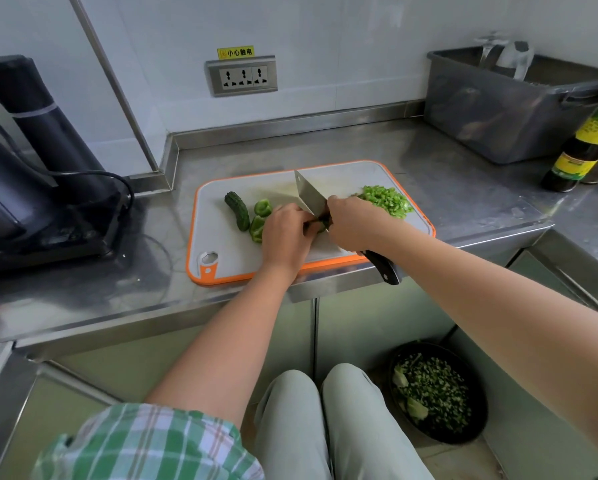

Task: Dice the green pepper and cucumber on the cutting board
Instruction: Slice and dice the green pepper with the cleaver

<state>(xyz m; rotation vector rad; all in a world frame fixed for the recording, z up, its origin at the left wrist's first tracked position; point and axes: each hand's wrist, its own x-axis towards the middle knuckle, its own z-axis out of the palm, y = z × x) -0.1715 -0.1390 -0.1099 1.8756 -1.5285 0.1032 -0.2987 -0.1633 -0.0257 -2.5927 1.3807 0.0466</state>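
1 cutting board [228,258] at near edge of counter [117,299]; 1 knife [309,194].
Nearest, right hand [353,223] wrapped round knife handle; left hand [285,233] curled over 1 pepper piece [320,227]; left edge, 2 pepper chunks [263,207], 1 cucumber [237,211]; far right corner, 1 diced pile [387,200].

On the steel bench [446,181], a white cutting board [228,251] with an orange rim carries a whole cucumber [237,211] beside two pepper chunks [257,230]. The right hand [351,223] grips a knife [309,194]. The left hand [287,233] curls over a mostly hidden green piece [321,226] at the blade. Diced pepper [387,200] is piled at the right.
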